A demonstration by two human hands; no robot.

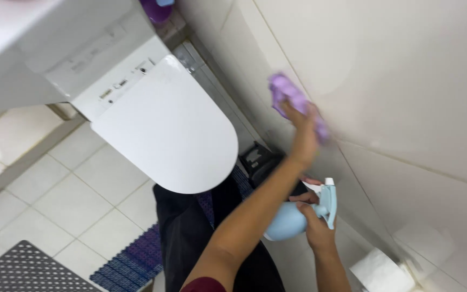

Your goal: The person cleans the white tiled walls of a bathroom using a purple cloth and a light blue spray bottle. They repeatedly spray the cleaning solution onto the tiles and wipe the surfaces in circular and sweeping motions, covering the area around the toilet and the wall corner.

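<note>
Purple cloth [293, 100] pressed flat on the tiled wall [406, 81] by left hand [304, 132], grip clamped on it. Right hand [314, 224], lower down, grip wrapped round a pale blue spray bottle [293, 219], w/ closed toilet lid [168, 130] just beside.

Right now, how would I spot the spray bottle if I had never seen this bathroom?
Start at the white toilet lid, then look right toward the tiled wall. Below the left hand pressing a purple cloth to the wall, the right hand grips it: the spray bottle, the only pale blue, rounded thing there.
</note>
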